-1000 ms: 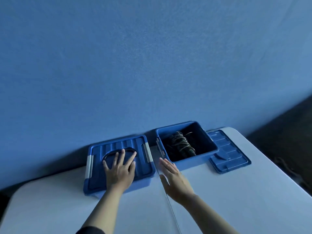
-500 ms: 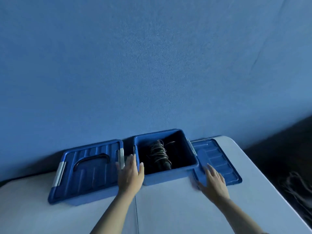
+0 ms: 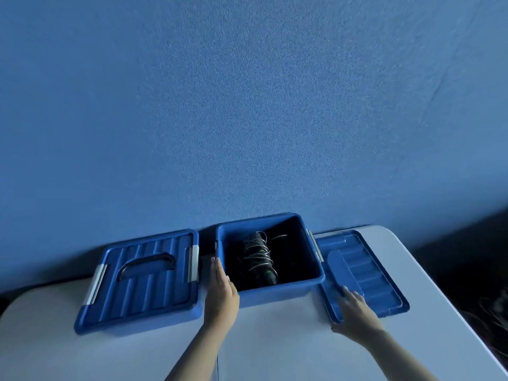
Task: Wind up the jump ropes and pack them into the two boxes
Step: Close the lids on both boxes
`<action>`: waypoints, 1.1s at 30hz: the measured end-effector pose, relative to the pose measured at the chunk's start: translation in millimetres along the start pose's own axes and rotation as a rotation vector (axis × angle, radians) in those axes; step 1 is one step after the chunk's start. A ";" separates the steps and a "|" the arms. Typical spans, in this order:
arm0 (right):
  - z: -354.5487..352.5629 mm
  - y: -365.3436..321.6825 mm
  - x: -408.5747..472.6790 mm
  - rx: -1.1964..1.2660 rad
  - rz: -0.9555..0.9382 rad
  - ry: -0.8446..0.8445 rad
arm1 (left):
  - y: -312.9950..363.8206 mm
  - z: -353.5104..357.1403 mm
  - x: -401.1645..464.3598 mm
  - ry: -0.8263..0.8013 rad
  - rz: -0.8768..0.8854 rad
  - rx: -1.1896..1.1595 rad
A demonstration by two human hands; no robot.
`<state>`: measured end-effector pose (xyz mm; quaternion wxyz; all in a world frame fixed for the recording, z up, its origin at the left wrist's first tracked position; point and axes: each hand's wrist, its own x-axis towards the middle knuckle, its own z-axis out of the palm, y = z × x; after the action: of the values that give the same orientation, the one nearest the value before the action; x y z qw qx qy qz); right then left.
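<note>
Setting: blue wall (image 3: 247, 105) behind a pale table (image 3: 275, 339); dim light.
Closed box: left box (image 3: 143, 279) sits with its lid on, side clips down, handle flat on top.
Open box: right box (image 3: 270, 294) stands uncovered, just beside the closed one.
Rope: a wound jump rope (image 3: 259, 257) lies inside the open box, cord looped round dark handles.
Loose lid: spare lid (image 3: 365, 270) lies flat on the table, touching the open box's right side.
Left hand: left hand (image 3: 221, 295) is flat and unclenched, fingers straight, pressed to the open box's left wall, grasping nothing.
Right hand: right hand (image 3: 354, 312) rests on the lid's near edge, fingers spread; whether it grips yet, I cannot tell.
Handling: lid looks light, stiff, smooth plastic, likely slippery; best pinched at the near rim and lifted level.
Risk: springy coils may uncurl and foul the rim.
</note>
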<state>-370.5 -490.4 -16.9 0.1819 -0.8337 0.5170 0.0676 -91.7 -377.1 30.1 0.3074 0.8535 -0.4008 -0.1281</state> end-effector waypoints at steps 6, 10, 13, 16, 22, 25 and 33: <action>1.1 1.2 -11.7 -0.032 -0.003 -0.045 | -3.4 -4.6 1.3 -0.055 0.017 -0.001; -0.3 3.3 -26.8 -0.084 0.026 -0.042 | -2.2 -10.3 -2.3 -0.098 0.003 -0.026; -1.3 9.9 -43.6 -0.057 -0.007 0.114 | 2.0 -15.4 -9.1 -0.112 -0.009 -0.030; -6.3 17.1 -57.1 0.067 -0.047 0.340 | 4.3 -19.1 -17.2 -0.133 -0.023 -0.009; -85.6 -10.7 -66.2 0.480 0.042 0.895 | -3.4 -24.3 -34.1 -0.154 0.022 -0.022; -139.0 -31.7 -63.9 0.620 0.082 1.086 | -6.9 -27.8 -44.2 -0.162 0.013 -0.064; -229.4 -84.3 -77.4 0.723 -0.088 1.285 | -18.5 -37.9 -39.1 -0.256 -0.079 -0.298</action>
<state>-348.4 -477.6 238.2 0.1088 -0.6168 0.4778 -0.6160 -88.2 -322.2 47.0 0.3713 0.7905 -0.3794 -0.3054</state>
